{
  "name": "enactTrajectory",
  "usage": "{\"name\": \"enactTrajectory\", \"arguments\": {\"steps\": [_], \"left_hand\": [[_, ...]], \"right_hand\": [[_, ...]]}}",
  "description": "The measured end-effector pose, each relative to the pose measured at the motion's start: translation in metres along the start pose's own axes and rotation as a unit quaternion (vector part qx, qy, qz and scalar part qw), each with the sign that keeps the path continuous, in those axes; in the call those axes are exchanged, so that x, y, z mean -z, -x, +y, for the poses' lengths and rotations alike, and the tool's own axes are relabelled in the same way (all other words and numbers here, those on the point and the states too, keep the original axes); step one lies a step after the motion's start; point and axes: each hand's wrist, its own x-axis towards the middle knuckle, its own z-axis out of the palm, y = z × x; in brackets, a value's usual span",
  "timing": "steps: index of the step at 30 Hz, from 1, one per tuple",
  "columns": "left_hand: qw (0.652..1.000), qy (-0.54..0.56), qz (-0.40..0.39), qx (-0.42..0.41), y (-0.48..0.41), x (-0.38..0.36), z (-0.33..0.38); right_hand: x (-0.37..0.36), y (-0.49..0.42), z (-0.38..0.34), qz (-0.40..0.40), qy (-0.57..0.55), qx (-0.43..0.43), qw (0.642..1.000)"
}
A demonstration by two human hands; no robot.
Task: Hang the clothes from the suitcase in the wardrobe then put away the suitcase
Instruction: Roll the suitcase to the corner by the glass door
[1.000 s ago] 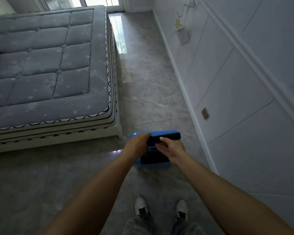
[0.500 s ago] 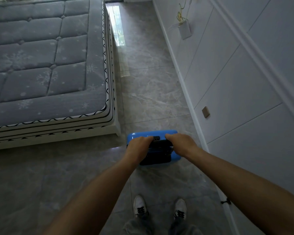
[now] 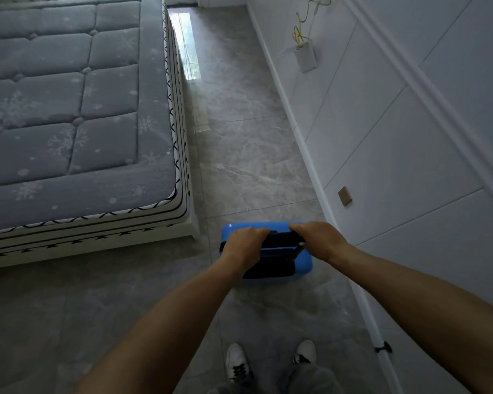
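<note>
the blue suitcase [image 3: 303,261] stands on the grey tiled floor [image 3: 239,166], directly below both grips, its black handle [image 3: 282,237] raised off its top. the left grip [image 3: 244,245] is curled over the left end of that handle, knuckles up, fingers wrapped down the far side. the right grip [image 3: 318,237] is curled over the right end in the same way, so both are closed around the bar with a short stretch of it showing between them. both forearms reach forward and down, the wrists nearly straight and the elbows out of frame.

just left of the left grip is the corner of the bed [image 3: 192,231], apart from the suitcase by a narrow strip of floor. the quilted grey mattress [image 3: 69,109] runs away ahead and to the left. right of the right grip, the white skirting board [image 3: 305,146] and the panelled wall [image 3: 396,166] pass close by the suitcase's right side. ahead of the grips a lane of open floor runs between the bed edge and the skirting.

on the wall, ahead and right of the grips, sit a small brown square [image 3: 345,195] and further off a white box [image 3: 305,56] with yellow wire. behind the grips the person's white shoes [image 3: 236,362] stand on the tiles, and a small black fitting [image 3: 383,349] sticks out by the skirting to their right.
</note>
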Motion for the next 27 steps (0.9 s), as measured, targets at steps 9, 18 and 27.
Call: {"name": "enactTrajectory", "arguments": {"steps": [9, 18, 27], "left_hand": [[1.0, 0.016, 0.019, 0.016, -0.081, 0.015, 0.01], [0.997, 0.023, 0.027, 0.062, -0.189, 0.036, 0.016], [0.993, 0.008, 0.028, 0.111, -0.282, 0.059, -0.013]], "right_hand": [[0.021, -0.057, 0.073, 0.042, 0.018, 0.029, 0.999], [0.056, -0.14, 0.164, 0.036, 0.036, 0.069, 0.996], [0.101, -0.226, 0.21, 0.043, 0.033, 0.097, 0.994]]}}
